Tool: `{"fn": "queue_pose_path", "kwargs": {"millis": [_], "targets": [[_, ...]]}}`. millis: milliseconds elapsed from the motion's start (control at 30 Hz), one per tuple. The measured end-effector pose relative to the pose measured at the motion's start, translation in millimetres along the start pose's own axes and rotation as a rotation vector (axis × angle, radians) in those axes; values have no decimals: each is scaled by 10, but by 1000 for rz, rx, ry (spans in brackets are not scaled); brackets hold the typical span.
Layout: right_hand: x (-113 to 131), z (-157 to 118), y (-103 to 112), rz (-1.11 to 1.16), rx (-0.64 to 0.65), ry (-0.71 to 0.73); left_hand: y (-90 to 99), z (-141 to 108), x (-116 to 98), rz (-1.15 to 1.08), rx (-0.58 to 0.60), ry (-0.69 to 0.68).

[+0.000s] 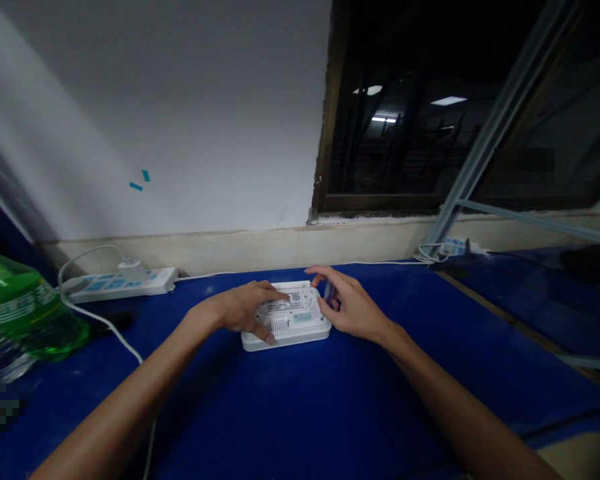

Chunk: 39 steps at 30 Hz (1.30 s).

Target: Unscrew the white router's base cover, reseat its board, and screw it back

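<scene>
A flat white plastic device [305,317] with vent holes, printed labels and a square code lies on the blue tabletop, its labelled side up. My left hand [245,308] grips its left part, fingers across the top and thumb at the front edge. At the right end, my right hand [349,305] is curled, thumb by the device's side and index finger near its far corner. A small purplish-grey thing [329,291] shows between those fingers, mostly hidden, so its kind is unclear.
A white power strip [153,283] with a plugged-in adapter stands by the wall, its white cable [115,327] running forward on the left. A green bottle [27,307] lies at far left. A metal frame [450,213] and another power strip [453,247] are at back right.
</scene>
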State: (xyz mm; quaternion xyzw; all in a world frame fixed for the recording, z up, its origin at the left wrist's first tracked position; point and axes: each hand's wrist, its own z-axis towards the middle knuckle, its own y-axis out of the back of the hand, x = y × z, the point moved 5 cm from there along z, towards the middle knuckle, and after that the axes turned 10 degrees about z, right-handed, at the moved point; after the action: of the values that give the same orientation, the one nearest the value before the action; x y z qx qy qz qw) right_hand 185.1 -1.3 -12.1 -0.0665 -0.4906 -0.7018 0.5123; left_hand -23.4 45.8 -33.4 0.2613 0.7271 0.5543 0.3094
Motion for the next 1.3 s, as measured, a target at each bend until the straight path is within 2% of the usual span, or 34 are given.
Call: {"fn": "queue_pose_path", "kwargs": {"millis": [100, 200, 400, 533, 800, 967, 1133, 1300], "targets": [[50, 80, 16, -38, 86, 11, 5, 0, -8, 15, -15, 4], [51, 166, 25, -78, 108, 21, 18, -3, -25, 26, -17, 6], [37, 133, -3, -76, 56, 63, 62, -26, -76, 20, -9, 21], [-1, 69, -3, -97, 72, 30, 64, -30, -95, 33, 8, 25], [-14, 35, 25, -13, 58, 9, 33, -17, -61, 20, 13, 38], [2, 15, 62, -38, -11, 11, 15, -7, -41, 4, 9, 24], [50, 17, 44, -38, 9, 38, 9, -13, -36, 3, 15, 45], [6, 20, 30, -49, -24, 24, 5, -21, -36, -8, 28, 55]]}}
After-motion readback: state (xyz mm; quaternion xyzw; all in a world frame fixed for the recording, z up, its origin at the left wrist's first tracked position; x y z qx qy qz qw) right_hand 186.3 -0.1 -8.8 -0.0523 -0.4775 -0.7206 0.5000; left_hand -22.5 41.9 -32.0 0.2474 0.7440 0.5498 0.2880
